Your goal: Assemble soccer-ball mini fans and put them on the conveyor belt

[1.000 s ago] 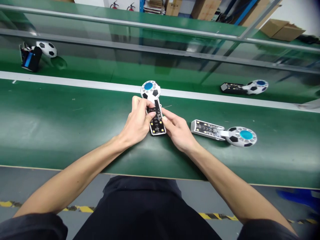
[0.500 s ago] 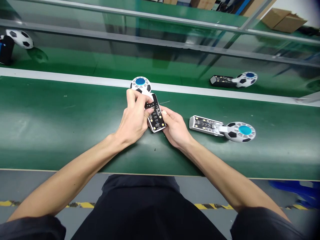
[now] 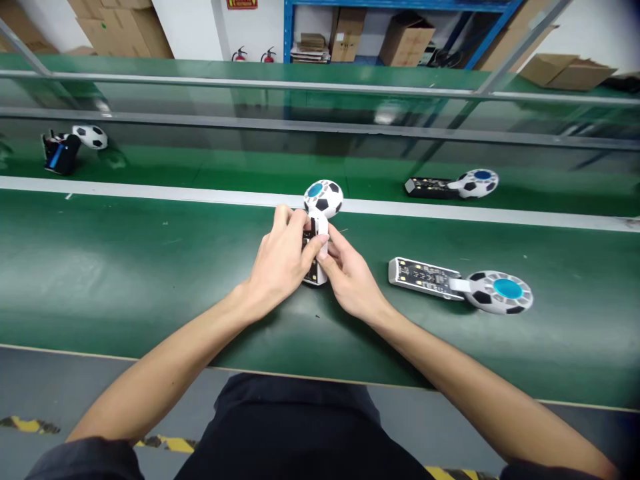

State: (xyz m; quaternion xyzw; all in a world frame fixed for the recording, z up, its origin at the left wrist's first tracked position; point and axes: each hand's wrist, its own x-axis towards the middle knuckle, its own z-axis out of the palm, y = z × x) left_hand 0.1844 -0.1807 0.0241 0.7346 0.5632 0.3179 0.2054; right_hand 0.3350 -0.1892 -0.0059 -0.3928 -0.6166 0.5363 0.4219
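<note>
Both my hands grip one small hand-held fan (image 3: 323,199) with a football-patterned white and black head and a blue centre. My left hand (image 3: 280,261) wraps the fan's handle from the left, thumb on top. From the right, my right hand (image 3: 350,273) pinches the same handle, where the circuit board is mostly hidden by my fingers. The fan's head tilts up and away from me above the green table (image 3: 125,267).
A second fan (image 3: 463,283) with its circuit board exposed lies flat to the right. On the far green belt (image 3: 225,167) lie another fan (image 3: 455,185) and, at the left, a dark fan assembly (image 3: 67,147). Cardboard boxes and blue shelving stand behind.
The fan's head has tipped upward and its handle has turned on edge, so my fingers now cover most of the circuit board. The camera has tilted up, showing more of the room.
</note>
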